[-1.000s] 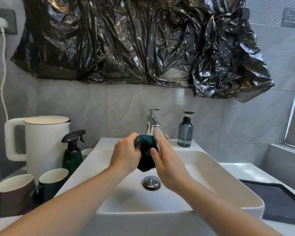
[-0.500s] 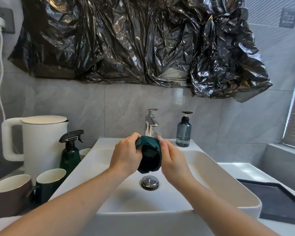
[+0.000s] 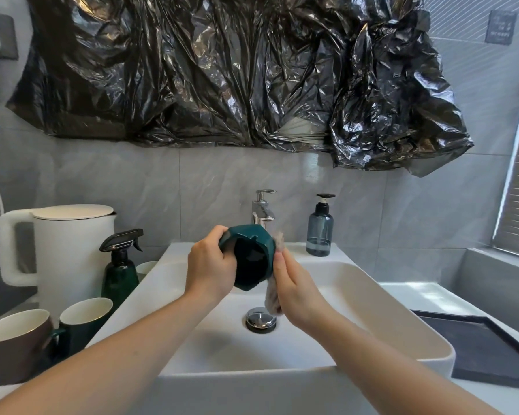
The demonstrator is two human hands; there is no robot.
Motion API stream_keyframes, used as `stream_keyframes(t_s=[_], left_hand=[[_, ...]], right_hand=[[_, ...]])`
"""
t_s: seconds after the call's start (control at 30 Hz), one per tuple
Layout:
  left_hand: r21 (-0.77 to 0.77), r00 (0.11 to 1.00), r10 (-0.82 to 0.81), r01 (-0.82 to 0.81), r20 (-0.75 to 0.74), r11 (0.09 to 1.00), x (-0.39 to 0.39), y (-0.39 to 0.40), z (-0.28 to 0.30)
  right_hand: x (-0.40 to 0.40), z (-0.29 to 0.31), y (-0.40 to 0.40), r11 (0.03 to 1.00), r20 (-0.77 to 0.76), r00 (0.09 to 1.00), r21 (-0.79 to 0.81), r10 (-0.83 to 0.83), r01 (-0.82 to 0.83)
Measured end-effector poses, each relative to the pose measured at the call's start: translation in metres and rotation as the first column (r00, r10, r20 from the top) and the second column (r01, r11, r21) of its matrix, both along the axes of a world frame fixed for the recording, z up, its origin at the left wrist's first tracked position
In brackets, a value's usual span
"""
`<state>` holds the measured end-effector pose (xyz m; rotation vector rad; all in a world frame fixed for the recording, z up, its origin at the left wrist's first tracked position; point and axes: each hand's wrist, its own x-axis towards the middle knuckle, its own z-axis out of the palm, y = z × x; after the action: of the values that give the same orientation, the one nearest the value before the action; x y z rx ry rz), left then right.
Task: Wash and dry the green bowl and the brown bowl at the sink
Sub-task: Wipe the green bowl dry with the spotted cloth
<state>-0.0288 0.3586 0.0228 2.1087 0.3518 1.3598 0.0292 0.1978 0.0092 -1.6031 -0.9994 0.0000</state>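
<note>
Head view gives us the green bowl (image 3: 252, 257) held up over the white sink (image 3: 381, 307), just in front of the faucet (image 3: 262, 209), tipped on its side so the dark inside faces us. Our left hand (image 3: 212, 269) grips its left rim, fingers curled round the edge, which we judge steadies it for wiping. Our right hand (image 3: 295, 290) presses a pale cloth or sponge (image 3: 273, 298) against the bowl's right outer wall, pinching it between thumb and fingers; whether this is washing or drying we cannot tell, and no water is seen running. Held over the basin, drips would fall toward the drain plug (image 3: 260, 320). The bowl looks empty. On the surface to the left stand a brown mug (image 3: 15, 345) and a green mug (image 3: 86, 322), both showing pale, seemingly empty insides, beside a dark spray bottle (image 3: 120, 265) and a white kettle (image 3: 63, 253). A soap dispenser (image 3: 320, 229), partly filled, stands behind the sink.
</note>
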Motion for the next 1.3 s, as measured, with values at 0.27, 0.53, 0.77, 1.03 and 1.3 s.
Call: stream_keyframes(t_s=[0.27,0.53,0.77,1.03,1.3], left_hand=[[-0.321,0.963,-0.229,0.174,-0.143,0.931,0.007,-0.003,-0.008],[-0.426,0.931,-0.313,0.21,-0.187,0.88,0.0,-0.012,-0.001],[-0.761,0.92,-0.378,0.174,-0.101,0.625,0.001,-0.012,0.001],[-0.768,0.745,-0.637,0.286,-0.198,0.573,-0.001,-0.016,-0.003],[-0.573,0.751,-0.597,0.367,-0.283,0.733,0.001,-0.015,-0.004]], right_hand=[[-0.001,0.003,0.003,0.997,0.143,0.989,0.07,-0.039,0.03],[-0.002,0.006,0.001,0.994,0.376,0.92,0.065,-0.11,0.093],[-0.005,0.003,0.006,0.994,0.376,0.923,-0.045,-0.079,0.103],[-0.001,0.003,0.0,0.989,0.194,0.97,0.017,-0.147,0.146],[0.004,0.006,-0.001,0.968,0.191,0.949,0.078,-0.25,0.24]])
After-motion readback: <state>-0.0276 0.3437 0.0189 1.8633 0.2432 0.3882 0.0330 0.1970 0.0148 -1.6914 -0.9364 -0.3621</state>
